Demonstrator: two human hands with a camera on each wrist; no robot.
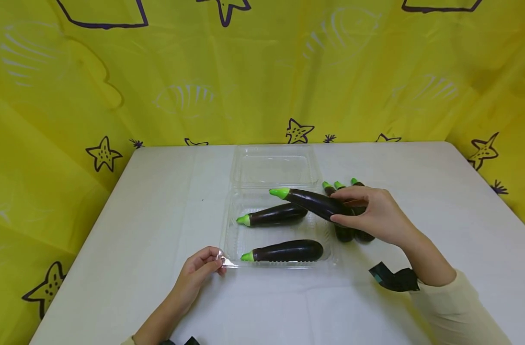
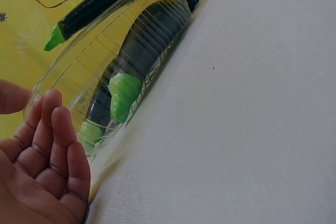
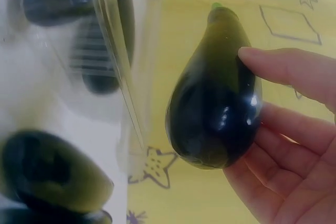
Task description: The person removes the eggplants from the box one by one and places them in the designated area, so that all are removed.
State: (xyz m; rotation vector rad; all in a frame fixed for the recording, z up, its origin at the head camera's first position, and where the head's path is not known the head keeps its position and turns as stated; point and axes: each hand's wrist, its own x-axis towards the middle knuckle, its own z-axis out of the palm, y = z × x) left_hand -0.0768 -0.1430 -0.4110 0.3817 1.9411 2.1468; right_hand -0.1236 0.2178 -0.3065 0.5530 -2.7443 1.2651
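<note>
My right hand (image 1: 374,215) holds a dark eggplant (image 1: 316,202) with a bright green stem end, raised above the right side of a clear plastic clamshell box (image 1: 230,239). In the right wrist view, thumb and fingers pinch the sides of this eggplant (image 3: 215,98). Inside the box lie two more eggplants, one toward the back (image 1: 273,214) and one along the front edge (image 1: 288,251), stems to the left. My left hand (image 1: 199,268) pinches the box's front left corner between thumb and fingers; the left wrist view shows the hand (image 2: 47,161) at that rim.
Several eggplants (image 1: 343,234) lie together on the table to the right of the box, partly hidden by my right hand. The box's clear lid (image 1: 275,167) lies opened backward. A white table (image 1: 159,201) meets a yellow patterned cloth (image 1: 254,96) behind.
</note>
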